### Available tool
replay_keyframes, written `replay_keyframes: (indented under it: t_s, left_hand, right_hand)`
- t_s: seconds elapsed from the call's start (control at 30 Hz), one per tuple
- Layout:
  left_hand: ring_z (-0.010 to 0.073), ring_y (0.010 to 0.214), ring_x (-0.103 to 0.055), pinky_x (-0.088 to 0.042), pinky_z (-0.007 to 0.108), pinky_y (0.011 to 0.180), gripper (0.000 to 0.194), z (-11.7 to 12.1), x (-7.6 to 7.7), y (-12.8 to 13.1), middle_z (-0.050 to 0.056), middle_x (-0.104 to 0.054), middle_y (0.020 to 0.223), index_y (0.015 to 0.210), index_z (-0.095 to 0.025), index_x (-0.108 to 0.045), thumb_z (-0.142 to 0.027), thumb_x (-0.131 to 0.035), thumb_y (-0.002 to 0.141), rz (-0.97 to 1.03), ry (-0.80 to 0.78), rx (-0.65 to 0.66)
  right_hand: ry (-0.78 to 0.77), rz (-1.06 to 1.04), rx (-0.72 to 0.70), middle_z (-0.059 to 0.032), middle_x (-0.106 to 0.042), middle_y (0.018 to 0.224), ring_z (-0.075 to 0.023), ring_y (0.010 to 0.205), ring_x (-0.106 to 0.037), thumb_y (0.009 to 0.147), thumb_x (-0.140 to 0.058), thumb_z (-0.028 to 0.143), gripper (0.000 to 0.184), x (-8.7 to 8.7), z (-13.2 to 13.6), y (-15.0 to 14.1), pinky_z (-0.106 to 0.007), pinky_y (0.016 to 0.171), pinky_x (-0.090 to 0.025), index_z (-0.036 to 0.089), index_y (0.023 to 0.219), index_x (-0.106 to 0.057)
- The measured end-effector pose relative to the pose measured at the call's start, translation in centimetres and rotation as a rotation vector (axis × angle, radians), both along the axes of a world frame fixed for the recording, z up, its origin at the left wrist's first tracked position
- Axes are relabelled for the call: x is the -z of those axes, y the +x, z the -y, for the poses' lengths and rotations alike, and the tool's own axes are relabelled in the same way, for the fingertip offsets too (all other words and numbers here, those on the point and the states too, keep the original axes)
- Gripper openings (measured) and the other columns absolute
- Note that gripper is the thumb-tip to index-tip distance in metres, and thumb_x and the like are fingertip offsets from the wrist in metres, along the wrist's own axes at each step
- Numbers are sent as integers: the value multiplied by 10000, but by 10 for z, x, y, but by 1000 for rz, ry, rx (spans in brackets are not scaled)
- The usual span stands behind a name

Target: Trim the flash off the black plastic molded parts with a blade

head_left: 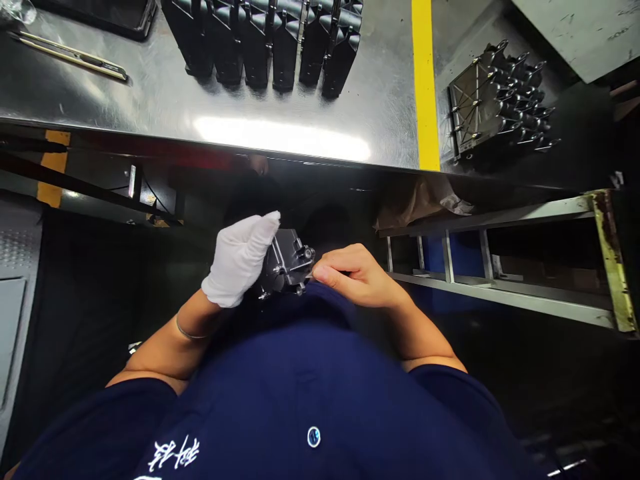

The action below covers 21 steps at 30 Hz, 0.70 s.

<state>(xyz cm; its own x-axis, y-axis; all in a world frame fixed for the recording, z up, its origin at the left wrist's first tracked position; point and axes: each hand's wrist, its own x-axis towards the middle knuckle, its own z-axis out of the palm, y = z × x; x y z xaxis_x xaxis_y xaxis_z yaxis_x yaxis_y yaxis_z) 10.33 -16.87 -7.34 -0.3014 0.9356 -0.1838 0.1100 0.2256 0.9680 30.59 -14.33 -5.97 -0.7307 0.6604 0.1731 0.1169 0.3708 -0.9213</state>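
Observation:
My left hand (240, 260), in a white glove, is closed around one side of a black moulded plastic part (287, 257). The part has ribs and small round bosses, and is held close to my body, below the bench edge. At its right side is my bare right hand (357, 275), thumb and forefinger pinched together at the part's edge. Whatever lies between those fingertips, if anything, is too small to make out. The glove hides the left end of the part.
Several black plastic parts (285, 50) stand in a row on the metal bench (385, 87). A utility knife (75, 57) lies at the left. Right of the yellow tape (425, 80) sit more ribbed black parts (475, 103). A metal frame (500, 293) stands at the right.

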Motion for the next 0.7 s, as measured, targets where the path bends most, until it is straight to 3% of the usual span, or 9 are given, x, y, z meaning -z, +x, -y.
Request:
replay_keyframes:
  t_s: [0.1, 0.23, 0.37, 0.47, 0.57, 0.7]
  left_hand:
    - [116, 530, -451, -405, 253, 487, 413, 2, 0, 3, -12, -497, 554, 559, -203, -542, -489, -643, 840, -7, 16, -25]
    - [135, 565, -466, -419, 265, 517, 355, 1, -1, 4, 2, -524, 589, 597, -210, -579, -464, -634, 839, 2, 21, 6]
    - [139, 552, -447, -411, 272, 508, 354, -2, -2, 4, 6, -507, 584, 584, -211, -578, -458, -640, 830, 15, -12, 34]
    - [127, 492, -422, -392, 272, 458, 407, -5, 0, 5, 10, -505, 564, 570, -209, -562, -502, -623, 846, 146, -123, 114]
    - [128, 450, -425, -378, 273, 407, 457, -6, 3, 8, 22, -523, 549, 567, -215, -551, -575, -603, 844, 289, -223, 196]
    - [132, 435, -437, -390, 279, 394, 468, -5, 6, 7, 27, -540, 547, 570, -220, -535, -603, -617, 826, 349, -250, 203]
  right_hand:
    - [-32, -138, 143, 31, -534, 544, -63, 475, -486, 993, -484, 314, 327, 2, 3, 3, -192, 485, -412, 139, 791, -673]
    - [251, -79, 265, 2, -583, 601, -87, 512, -505, 975, -508, 385, 326, 6, 6, -1, -221, 497, -417, 145, 822, -668]
    - [514, -137, 290, 35, -541, 571, -85, 491, -455, 881, -673, 391, 225, 12, 8, -7, -218, 480, -382, 168, 888, -646]
    - [664, -128, 210, 47, -526, 574, -83, 497, -437, 869, -701, 372, 234, 15, 7, -7, -215, 476, -351, 175, 983, -646]
    - [728, -98, 176, 61, -498, 564, -73, 489, -426, 870, -705, 361, 230, 17, 5, -7, -210, 480, -335, 177, 995, -647]
    - [746, -126, 206, 64, -475, 531, -64, 468, -414, 838, -734, 391, 237, 18, 2, -11, -209, 465, -317, 178, 824, -628]
